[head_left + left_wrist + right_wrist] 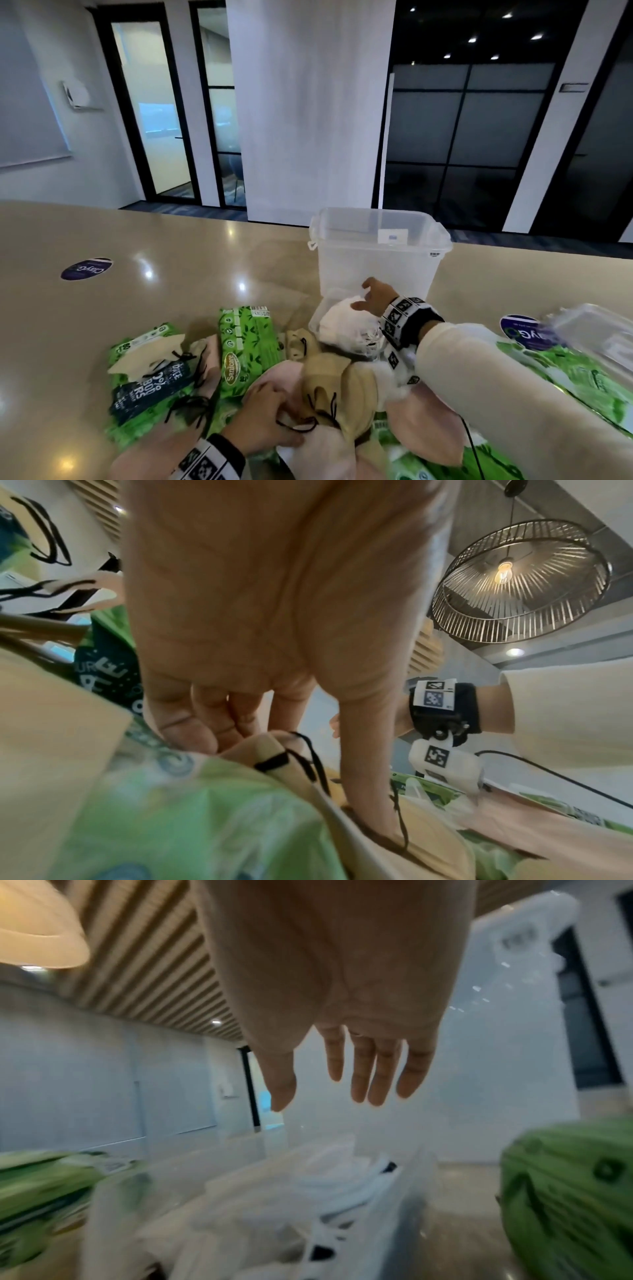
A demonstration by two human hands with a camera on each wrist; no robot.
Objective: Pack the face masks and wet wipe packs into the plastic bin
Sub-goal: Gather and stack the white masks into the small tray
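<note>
A clear plastic bin (376, 260) stands upright on the tan table (171, 260). Just in front of it lies a bunch of white face masks (342, 323) in thin clear wrap. My right hand (368, 296) hovers over them with straight, spread fingers (359, 1074) and holds nothing; the white masks (308, 1191) lie below it. My left hand (274, 421) is on a pile of beige and pink masks (329, 380) near the front edge. Its curled fingers (192, 723) and thumb pinch a beige mask with black ear loops (270, 748). Green wet wipe packs (250, 346) lie around the pile.
More green packs sit at the left (147, 380) and right (565, 373), the left one under a beige mask. A clear lid (596, 329) lies at the far right. Round purple stickers (87, 269) mark the table. Behind the bin the table ends.
</note>
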